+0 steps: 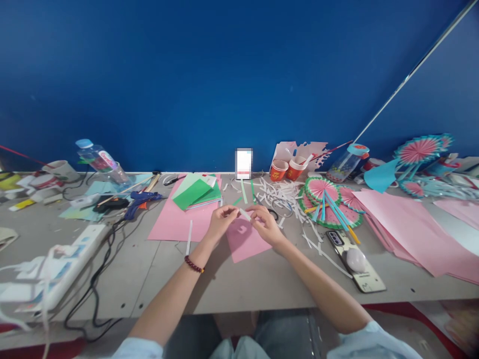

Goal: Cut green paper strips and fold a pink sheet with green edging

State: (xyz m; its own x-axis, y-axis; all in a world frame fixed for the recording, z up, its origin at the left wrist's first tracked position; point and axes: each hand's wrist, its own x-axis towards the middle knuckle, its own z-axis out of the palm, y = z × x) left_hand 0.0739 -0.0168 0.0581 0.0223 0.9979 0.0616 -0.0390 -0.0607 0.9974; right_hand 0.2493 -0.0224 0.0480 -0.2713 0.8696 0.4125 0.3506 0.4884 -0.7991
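My left hand (221, 220) and my right hand (264, 223) meet above the table, each with fingers pinched on an end of a small white paper strip (245, 214). They hover over a small pink paper sheet (245, 242) with a little cut-out in it. A dark bead bracelet (193, 264) sits on my left wrist. A loose white strip (189, 238) lies just left of my left hand.
A stack of green and pink paper (196, 193) lies behind my hands, with white paper scraps (284, 194) and scissors (272, 213) to the right. Watermelon paper fans (325, 202), a phone (355, 259), large pink sheets (407, 224), red cups (286, 169), a blue glue gun (140, 202), a power strip (56, 269) and a bottle (101, 159) surround them.
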